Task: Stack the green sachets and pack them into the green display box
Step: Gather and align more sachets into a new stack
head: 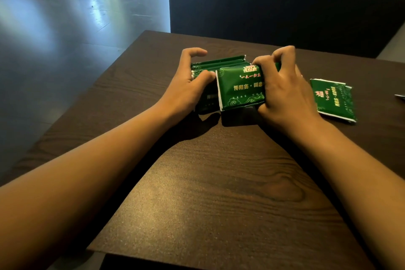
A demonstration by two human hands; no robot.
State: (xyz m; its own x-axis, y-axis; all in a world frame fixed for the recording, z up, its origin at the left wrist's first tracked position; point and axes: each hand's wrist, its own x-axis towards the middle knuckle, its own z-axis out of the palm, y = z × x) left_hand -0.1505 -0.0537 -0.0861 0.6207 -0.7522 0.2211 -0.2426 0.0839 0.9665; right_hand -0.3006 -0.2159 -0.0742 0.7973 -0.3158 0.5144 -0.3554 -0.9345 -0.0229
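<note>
Dark wood-grain desk (219, 182), grey glossy floor to the left, dark upholstered bench behind. Green display box (207, 98) sits mid-desk, mostly hidden; a row of green foil sachets (221, 63) stands on edge in it, long edges running left to right. Left hand (190, 76) curls round the box's left end, thumb pressing the near side. Right hand (282, 85) grips a green printed sachet (238, 87) upright at the box's near right corner, tilted slightly. Judgement: the held sachet goes in next, turned parallel to the row. Loose green sachets (335, 98) lie flat, right of the right hand, nearer that hand.
</note>
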